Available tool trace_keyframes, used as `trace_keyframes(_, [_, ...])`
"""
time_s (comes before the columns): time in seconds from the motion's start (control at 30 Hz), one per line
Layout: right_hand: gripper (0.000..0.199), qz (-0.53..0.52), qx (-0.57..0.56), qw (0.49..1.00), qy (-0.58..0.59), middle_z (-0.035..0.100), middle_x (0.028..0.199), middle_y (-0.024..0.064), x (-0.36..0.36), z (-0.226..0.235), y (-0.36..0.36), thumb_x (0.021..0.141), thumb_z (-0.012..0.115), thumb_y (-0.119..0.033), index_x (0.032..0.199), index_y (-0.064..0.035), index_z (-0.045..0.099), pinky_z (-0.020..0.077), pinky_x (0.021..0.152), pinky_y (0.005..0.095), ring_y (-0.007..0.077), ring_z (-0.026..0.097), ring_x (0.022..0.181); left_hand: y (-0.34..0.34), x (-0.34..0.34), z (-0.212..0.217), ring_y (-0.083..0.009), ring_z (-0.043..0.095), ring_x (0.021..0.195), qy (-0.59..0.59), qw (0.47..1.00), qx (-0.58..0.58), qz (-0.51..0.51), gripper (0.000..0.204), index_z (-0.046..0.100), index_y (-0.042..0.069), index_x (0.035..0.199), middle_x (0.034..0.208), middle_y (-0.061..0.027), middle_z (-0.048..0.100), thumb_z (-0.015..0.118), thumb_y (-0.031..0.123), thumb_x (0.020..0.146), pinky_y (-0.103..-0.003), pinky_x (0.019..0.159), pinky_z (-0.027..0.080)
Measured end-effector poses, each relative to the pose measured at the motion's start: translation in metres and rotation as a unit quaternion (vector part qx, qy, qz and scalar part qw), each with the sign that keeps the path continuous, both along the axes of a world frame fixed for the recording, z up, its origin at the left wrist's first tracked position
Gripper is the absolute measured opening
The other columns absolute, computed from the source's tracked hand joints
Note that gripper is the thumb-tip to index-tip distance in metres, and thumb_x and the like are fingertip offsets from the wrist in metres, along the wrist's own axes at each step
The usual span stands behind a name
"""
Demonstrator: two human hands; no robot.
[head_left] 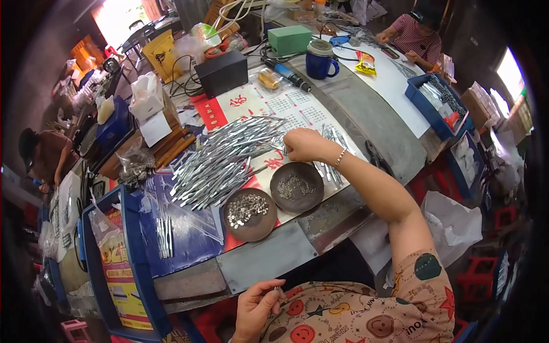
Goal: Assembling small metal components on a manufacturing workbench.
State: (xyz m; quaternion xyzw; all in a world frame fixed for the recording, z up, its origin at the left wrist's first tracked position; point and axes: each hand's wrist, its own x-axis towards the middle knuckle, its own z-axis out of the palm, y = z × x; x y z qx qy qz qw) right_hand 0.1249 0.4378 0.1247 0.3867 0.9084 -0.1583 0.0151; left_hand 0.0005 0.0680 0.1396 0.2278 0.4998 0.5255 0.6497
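My left hand (257,311) is low in front of my body, thumb and forefinger pinched on a small silvery piece whose kind I cannot make out. My right arm stretches across the bench, and my right hand (304,144) is curled down at the right edge of a big pile of thin metal strips (223,157). Its fingertips are hidden, so what they grip does not show. Just below that hand sits a round dark bowl of tiny metal bits (314,201). Left of it, another dark bowl (254,233) holds small shiny metal pieces.
A blue tray (90,240) stands at the left by a few separate strips (164,235). More strips (337,137) lie beyond my right wrist. Farther back are a black box (222,74), a blue mug (318,64) and pliers (377,157). Another person (417,37) works at the far right.
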Motion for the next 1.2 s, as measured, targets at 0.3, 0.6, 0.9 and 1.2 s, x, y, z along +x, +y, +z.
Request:
trace_keyframes(0.3, [0.013,0.064,0.015,0.994,0.087,0.063,0.078,0.0162,0.014,0.003,0.004,0.068,0.063,-0.013,0.074,-0.0012,0.062,0.048,0.068,0.0422,0.033,0.062,0.078,-0.006,-0.003,-0.007,-0.0053,0.048,0.065,-0.022,0.999,0.03,0.008,0.027,0.054,-0.004,0.119,0.091,-0.0087,0.062,0.049,0.006,0.095,-0.016,0.06,0.039])
trace_keyframes(0.6, [0.005,-0.08,-0.272,0.897,0.338,0.061,0.069,0.0054,0.037,0.013,-0.004,0.077,0.059,-0.003,0.081,0.0007,0.057,0.0482,0.05,0.0229,0.0111,0.061,0.057,0.0,0.004,-0.004,-0.0081,0.052,0.069,-0.058,0.997,0.031,0.029,0.023,0.054,-0.004,0.115,0.093,-0.0073,0.059,0.049,0.005,0.095,-0.02,0.066,0.045])
trace_keyframes(0.9, [0.011,-0.02,-0.174,0.936,0.305,0.064,0.077,0.0093,0.04,0.006,-0.005,0.076,0.059,-0.005,0.085,0.0006,0.061,0.0511,0.06,0.0297,0.0169,0.063,0.068,0.009,0.011,-0.006,-0.0078,0.05,0.066,-0.07,0.996,0.039,0.031,0.023,0.055,-0.004,0.114,0.09,-0.0074,0.059,0.051,0.007,0.094,-0.018,0.062,0.041])
trace_keyframes(1.2, [0.018,0.033,-0.01,0.998,0.057,0.064,0.082,0.014,-0.004,0.002,-0.007,0.074,0.065,-0.02,0.082,-0.0035,0.064,0.049,0.07,0.0395,0.0305,0.063,0.081,0.016,0.016,-0.003,-0.0066,0.05,0.068,-0.071,0.997,0.023,-0.004,0.023,0.054,-0.004,0.115,0.09,-0.0066,0.06,0.052,0.006,0.094,-0.018,0.064,0.041])
